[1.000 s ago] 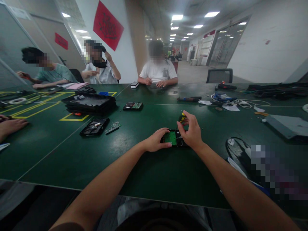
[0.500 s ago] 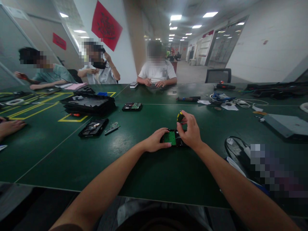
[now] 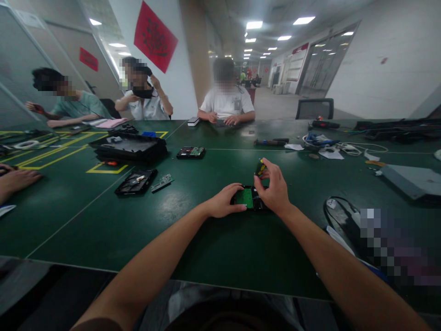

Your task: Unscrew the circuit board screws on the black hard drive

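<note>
A black hard drive [image 3: 244,198] with a green circuit board lies flat on the table in front of me. My left hand [image 3: 228,201] grips its left end, thumb along the near side and fingers on the far side. My right hand [image 3: 274,190] pinches the yellow-and-black handle of a screwdriver [image 3: 260,168], held upright over the drive's right half. The screwdriver's tip is hidden behind my fingers. Left of the drive lie a loose circuit board [image 3: 161,183] and an opened black drive casing [image 3: 136,182]. Farther back sits another drive [image 3: 190,152] with a circuit board.
The green table [image 3: 193,248] carries a black tray-like housing [image 3: 129,148] at left, a grey metal box [image 3: 411,181] and a cable [image 3: 339,200] at right. Tools [image 3: 271,141] and wires lie toward the back. Several people sit around; one person's hand [image 3: 20,179] rests at far left.
The screwdriver handle has turned slightly in my right hand's fingers. My left hand stays on the hard drive. The whole view has shifted a little.
</note>
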The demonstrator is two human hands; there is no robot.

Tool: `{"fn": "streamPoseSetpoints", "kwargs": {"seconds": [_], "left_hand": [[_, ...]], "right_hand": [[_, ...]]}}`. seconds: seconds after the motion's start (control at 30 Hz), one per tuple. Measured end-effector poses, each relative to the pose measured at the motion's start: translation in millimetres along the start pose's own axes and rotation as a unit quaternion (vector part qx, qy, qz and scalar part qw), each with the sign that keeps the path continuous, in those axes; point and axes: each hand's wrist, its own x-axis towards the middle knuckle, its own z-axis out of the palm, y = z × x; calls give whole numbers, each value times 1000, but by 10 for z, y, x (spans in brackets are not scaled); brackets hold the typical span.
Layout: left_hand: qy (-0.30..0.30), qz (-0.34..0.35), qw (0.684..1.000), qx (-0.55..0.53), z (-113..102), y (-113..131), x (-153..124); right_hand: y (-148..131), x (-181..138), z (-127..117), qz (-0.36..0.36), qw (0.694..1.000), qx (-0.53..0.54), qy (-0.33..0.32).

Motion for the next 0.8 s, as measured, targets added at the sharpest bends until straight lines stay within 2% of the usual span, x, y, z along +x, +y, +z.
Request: {"fn": "streamPoseSetpoints", "kwargs": {"seconds": [0.17,0.37,0.8], "left_hand": [[0,1,1000,1,-1,3,-1],[-1,3,1000,0,-14,11,-3],[3,4,1000,-1,15,-29,8]], "right_hand": [[-21,2,2,4,1000,-27,11],[-27,10,-4,2,1000,-5,-12],[-9,0,7,-1,1000,-2,6]]}}
